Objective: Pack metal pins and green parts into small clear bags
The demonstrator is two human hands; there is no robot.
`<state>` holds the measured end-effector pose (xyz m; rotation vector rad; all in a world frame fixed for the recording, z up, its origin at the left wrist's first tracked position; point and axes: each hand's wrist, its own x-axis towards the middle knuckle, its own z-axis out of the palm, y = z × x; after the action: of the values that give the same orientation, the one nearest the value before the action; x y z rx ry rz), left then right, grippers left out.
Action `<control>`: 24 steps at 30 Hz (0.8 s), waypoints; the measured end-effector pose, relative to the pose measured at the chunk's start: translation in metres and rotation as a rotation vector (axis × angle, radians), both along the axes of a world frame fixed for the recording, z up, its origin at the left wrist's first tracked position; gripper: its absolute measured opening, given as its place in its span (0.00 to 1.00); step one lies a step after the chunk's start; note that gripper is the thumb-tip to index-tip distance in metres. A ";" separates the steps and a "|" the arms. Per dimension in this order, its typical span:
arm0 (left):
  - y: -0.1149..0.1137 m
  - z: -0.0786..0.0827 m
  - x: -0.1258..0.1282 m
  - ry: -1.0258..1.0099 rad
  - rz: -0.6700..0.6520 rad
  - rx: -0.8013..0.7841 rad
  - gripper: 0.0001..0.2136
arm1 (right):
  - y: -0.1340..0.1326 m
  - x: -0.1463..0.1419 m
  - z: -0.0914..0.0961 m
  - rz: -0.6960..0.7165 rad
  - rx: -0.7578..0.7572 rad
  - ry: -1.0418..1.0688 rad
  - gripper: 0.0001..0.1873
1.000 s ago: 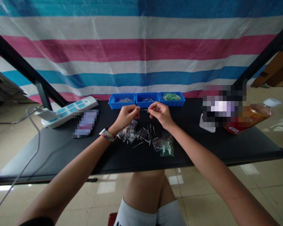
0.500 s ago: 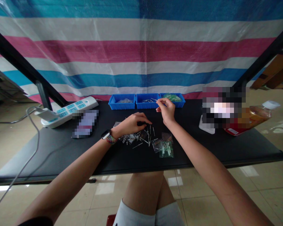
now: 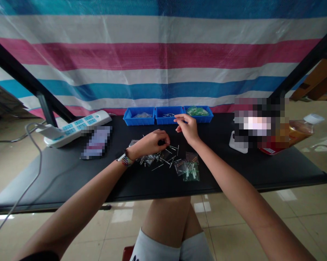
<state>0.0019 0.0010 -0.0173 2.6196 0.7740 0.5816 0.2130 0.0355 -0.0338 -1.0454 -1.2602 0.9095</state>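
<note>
My left hand [image 3: 152,142] hovers low over a loose pile of thin silver pins [image 3: 173,158] that look like pop rivets. Its thumb and forefinger curl together in a pinch; whatever is between them is too small to make out. My right hand [image 3: 188,128] is at the front edge of the middle blue bin [image 3: 169,120], fingers apart and holding nothing I can see. Several similar pins [image 3: 169,115] lie inside that bin. Small clear bags [image 3: 149,159] lie partly under my left hand. Nearer me are a green bag with pale plugs [image 3: 191,172] and little clear bags [image 3: 192,157].
The left blue bin [image 3: 139,120] holds clear bags, and the right blue bin [image 3: 204,117] green ones. A power strip [image 3: 79,125] and a phone [image 3: 96,142] are on the left. To the right lie a white device [image 3: 238,143] and a tilted bottle [image 3: 299,130].
My right hand has shifted slightly left, and the pin it held is gone from its fingers. My left hand's fingers have curled into a pinch over the pile.
</note>
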 end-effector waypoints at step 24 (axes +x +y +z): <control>0.002 0.009 0.004 -0.617 0.203 -0.372 0.08 | -0.019 -0.006 0.011 0.422 -0.051 0.018 0.12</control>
<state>0.0054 0.0026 -0.0086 1.8785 0.8396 1.1094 0.2066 0.0167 -0.0224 -0.8195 -1.4786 1.2730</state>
